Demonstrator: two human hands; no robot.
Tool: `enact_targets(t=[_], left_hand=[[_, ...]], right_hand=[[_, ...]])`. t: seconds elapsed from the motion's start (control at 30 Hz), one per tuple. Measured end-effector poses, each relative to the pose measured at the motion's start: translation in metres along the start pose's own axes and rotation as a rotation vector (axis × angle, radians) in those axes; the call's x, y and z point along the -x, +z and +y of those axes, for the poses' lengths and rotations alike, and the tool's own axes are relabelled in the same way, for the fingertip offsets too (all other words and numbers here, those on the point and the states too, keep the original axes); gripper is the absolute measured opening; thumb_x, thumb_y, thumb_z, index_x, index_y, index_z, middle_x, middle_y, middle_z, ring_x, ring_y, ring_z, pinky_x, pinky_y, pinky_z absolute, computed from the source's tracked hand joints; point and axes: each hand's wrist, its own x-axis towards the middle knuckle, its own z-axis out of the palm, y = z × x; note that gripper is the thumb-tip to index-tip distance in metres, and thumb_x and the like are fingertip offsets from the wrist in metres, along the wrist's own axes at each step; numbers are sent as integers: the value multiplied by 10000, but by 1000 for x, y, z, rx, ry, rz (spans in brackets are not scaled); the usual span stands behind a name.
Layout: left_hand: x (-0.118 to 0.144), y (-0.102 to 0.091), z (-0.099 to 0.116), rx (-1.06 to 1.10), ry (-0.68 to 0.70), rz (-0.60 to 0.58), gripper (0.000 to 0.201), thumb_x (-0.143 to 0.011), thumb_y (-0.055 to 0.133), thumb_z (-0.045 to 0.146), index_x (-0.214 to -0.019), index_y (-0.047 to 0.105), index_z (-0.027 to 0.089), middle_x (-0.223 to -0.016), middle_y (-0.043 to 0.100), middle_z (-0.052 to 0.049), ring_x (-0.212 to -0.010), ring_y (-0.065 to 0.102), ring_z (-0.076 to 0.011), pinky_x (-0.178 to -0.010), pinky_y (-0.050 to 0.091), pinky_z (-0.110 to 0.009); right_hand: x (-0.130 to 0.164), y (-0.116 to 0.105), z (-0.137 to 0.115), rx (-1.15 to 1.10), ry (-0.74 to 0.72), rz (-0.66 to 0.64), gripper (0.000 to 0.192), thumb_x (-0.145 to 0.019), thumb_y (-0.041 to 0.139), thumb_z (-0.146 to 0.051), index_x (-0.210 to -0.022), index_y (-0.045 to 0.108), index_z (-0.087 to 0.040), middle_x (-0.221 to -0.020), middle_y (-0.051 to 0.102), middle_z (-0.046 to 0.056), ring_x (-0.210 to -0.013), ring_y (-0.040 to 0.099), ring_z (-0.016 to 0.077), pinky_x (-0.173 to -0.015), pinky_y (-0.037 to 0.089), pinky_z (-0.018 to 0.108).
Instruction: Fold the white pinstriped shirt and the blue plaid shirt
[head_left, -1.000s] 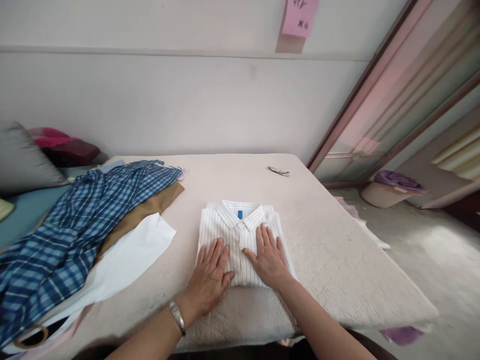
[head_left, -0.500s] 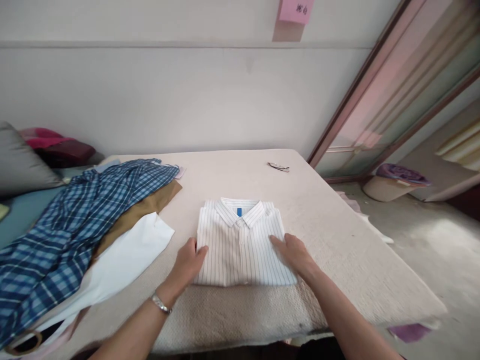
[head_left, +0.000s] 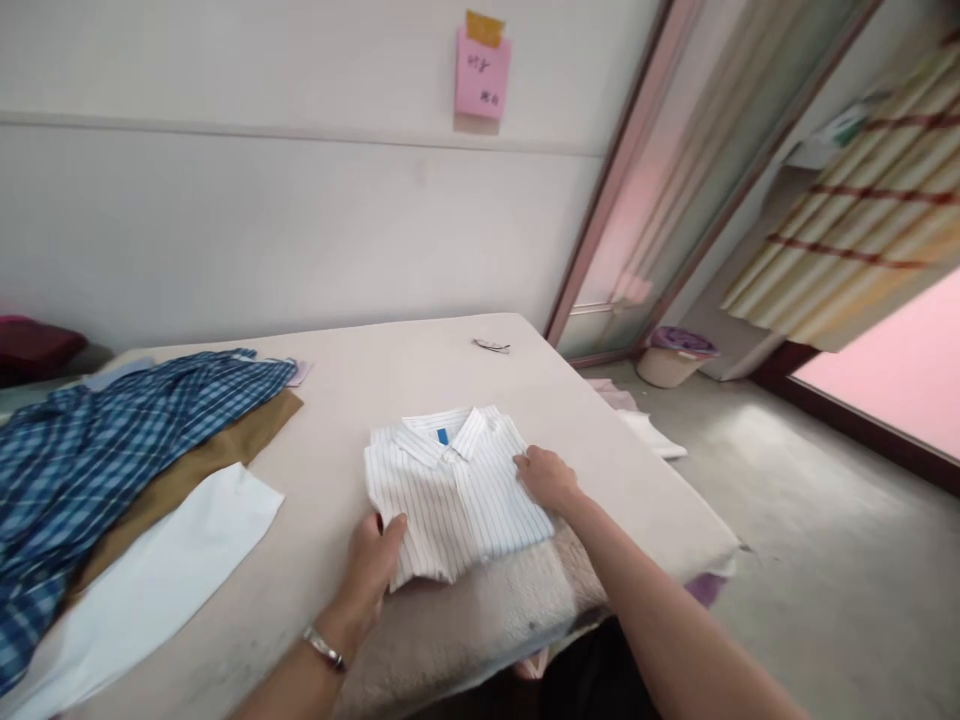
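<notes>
A folded white shirt with thin dark stripes [head_left: 450,490] lies near the front edge of a beige padded table [head_left: 420,365], collar toward the wall, a small blue label inside the collar. My left hand [head_left: 371,565] grips the shirt's near left corner, thumb on top, and that corner is raised a little off the table. A metal bracelet sits on the left wrist. My right hand [head_left: 547,478] holds the shirt's right edge, fingers curled around it.
At the left lie a blue plaid shirt [head_left: 97,430], a brown cloth [head_left: 202,465] and a white fabric piece [head_left: 157,575]. A small dark object [head_left: 491,346] rests at the far table edge. A pink note [head_left: 481,72] hangs on the wall. A basin [head_left: 673,358] stands on the floor at right.
Both hands went from pressing flat on the shirt's front to gripping its left and right edges; the near left corner has lifted. The view has swung to the right.
</notes>
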Motion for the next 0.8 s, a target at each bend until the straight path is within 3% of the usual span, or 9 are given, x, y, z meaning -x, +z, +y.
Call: enact_targets(t=[0.13,0.23,0.33,0.43,0.57,0.7,0.8], left_hand=[[21,68,15,197,-52,-104,252,-793,702,373,-861,701,129,-788,756,-111,-753,718,-246,-618,530,-304],[35,126,34,214,-64,-176,189,-760,702,323,-801,688,139,-696,726,-88,-669,701,-230,-562,512,-291],[44,179,52,178,-36,-194,129,-738,693,276,-777,681,153,-711,731,-91,-676,708,-232,-559,505,-281],[47,211,61,141,-2,-189,85,-721,690,242,-751,668,165,-754,746,-103,-722,717,-236,-567,494,-263],[50,216,58,100,37,-185,41,-729,662,206,-748,653,171,-779,748,-93,-735,706,-220,-569,480,-244],[51,199,57,112,0,-239,59,-768,655,215,-763,630,162,-781,742,-87,-688,694,-198,-567,495,-252],[37,185,68,97,-76,-277,129,-832,639,288,-820,609,163,-769,744,-99,-633,704,-205,-556,520,-283]], right_hand=[[-11,-29,73,49,63,20,322,-1018,467,-389,-1116,682,-170,-1128,720,165,-1059,693,299,-836,498,376],[-16,-45,135,79,123,57,329,-1031,445,-382,-1135,663,-157,-1132,708,183,-1071,686,309,-854,485,391],[-23,-51,189,94,181,89,344,-1055,407,-381,-1160,634,-145,-1146,698,196,-1096,673,321,-859,470,395],[-31,-47,224,92,212,107,344,-1070,394,-389,-1151,621,-143,-1146,698,192,-1095,670,314,-849,458,376],[-38,-34,239,88,223,136,378,-1081,385,-440,-1149,614,-147,-1115,709,185,-1079,672,301,-855,447,366],[-35,-28,237,86,242,180,506,-1091,285,-505,-1149,605,-118,-1065,711,210,-1044,682,336,-858,459,409],[-31,-26,232,93,261,195,501,-1084,297,-497,-1142,601,-102,-1027,713,223,-1017,690,364,-857,472,440]])
